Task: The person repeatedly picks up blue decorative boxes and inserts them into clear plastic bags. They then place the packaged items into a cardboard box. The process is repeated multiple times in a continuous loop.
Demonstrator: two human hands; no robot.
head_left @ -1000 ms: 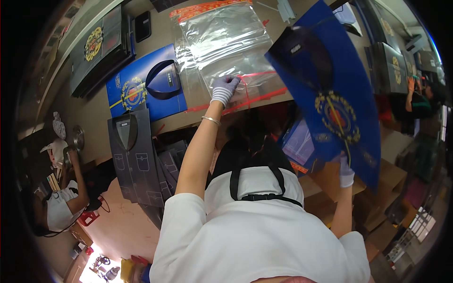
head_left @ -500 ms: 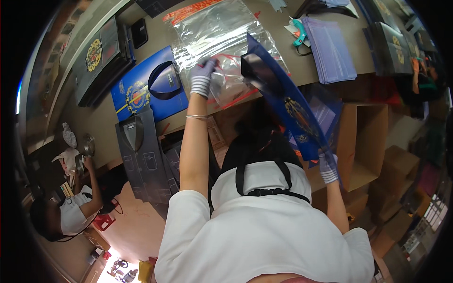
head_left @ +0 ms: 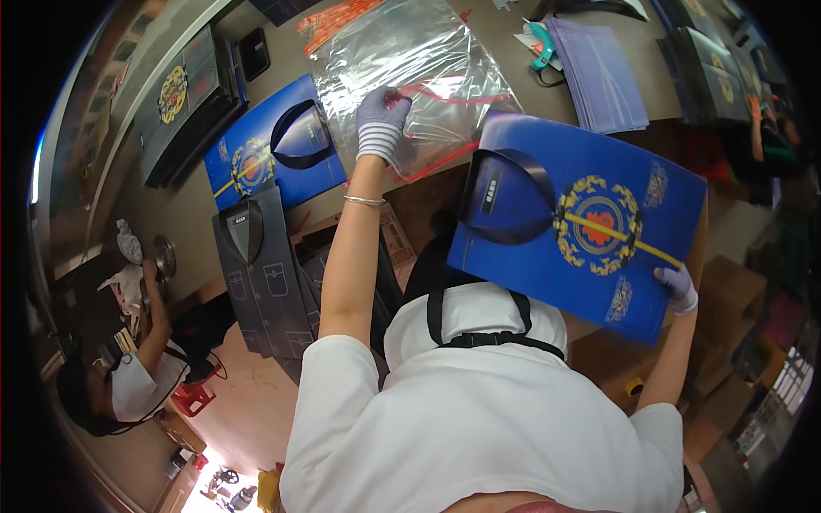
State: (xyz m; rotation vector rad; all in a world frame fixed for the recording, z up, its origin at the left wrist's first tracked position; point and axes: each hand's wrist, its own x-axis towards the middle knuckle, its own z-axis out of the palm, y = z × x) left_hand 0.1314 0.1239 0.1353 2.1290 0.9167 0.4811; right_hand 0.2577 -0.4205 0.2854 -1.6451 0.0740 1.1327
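Observation:
My right hand [head_left: 680,289], in a pale knitted glove, is closed on the lower right edge of a blue paper gift bag [head_left: 530,256]. The bag is held flat in the air to my right, with its black ribbon handle, gold crest and yellow stripe showing. My left hand [head_left: 382,120], in a matching glove with a striped cuff, has its fingers curled on the red-edged top of a clear plastic zip bag [head_left: 440,150]. That bag lies on a stack of similar bags, overhanging the table's near edge.
Another blue gift bag [head_left: 299,137] lies left of the plastic bags. Dark bags [head_left: 261,274] hang over the table edge; more are stacked [head_left: 184,103] at far left, near a phone [head_left: 254,54]. Translucent sleeves [head_left: 599,77] and a teal tool [head_left: 541,47] lie right. A co-worker [head_left: 128,376] sits left.
My right hand has lifted the blue gift bag and turned its printed front upward, moving it right. My left hand has moved slightly up and right with the plastic bag's edge.

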